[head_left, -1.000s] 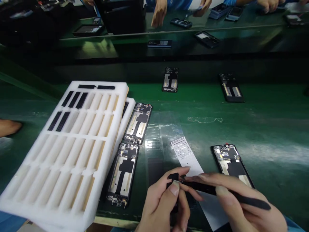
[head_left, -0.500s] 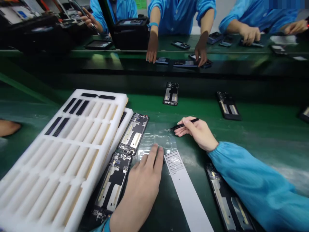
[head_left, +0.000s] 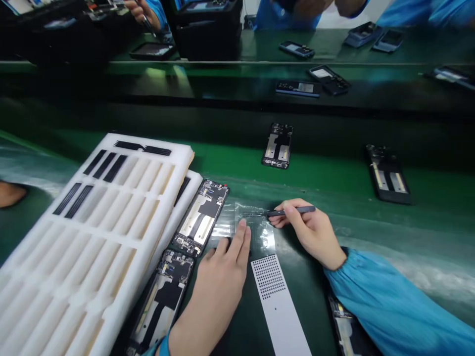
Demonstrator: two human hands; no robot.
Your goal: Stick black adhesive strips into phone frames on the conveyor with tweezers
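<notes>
Green workbench [head_left: 326, 178], tweezers [head_left: 302, 210] between right fingers [head_left: 289, 203]

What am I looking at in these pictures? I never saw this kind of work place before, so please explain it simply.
All three pictures come from a camera worn on a person's head, looking down at their bare hands. The right hand holds black tweezers, their tips over a clear plastic film. The left hand rests on that film. Nearby lie a white perforated strip and phone frames with circuit boards, beside a white foam tray, all on a green bench.
</notes>
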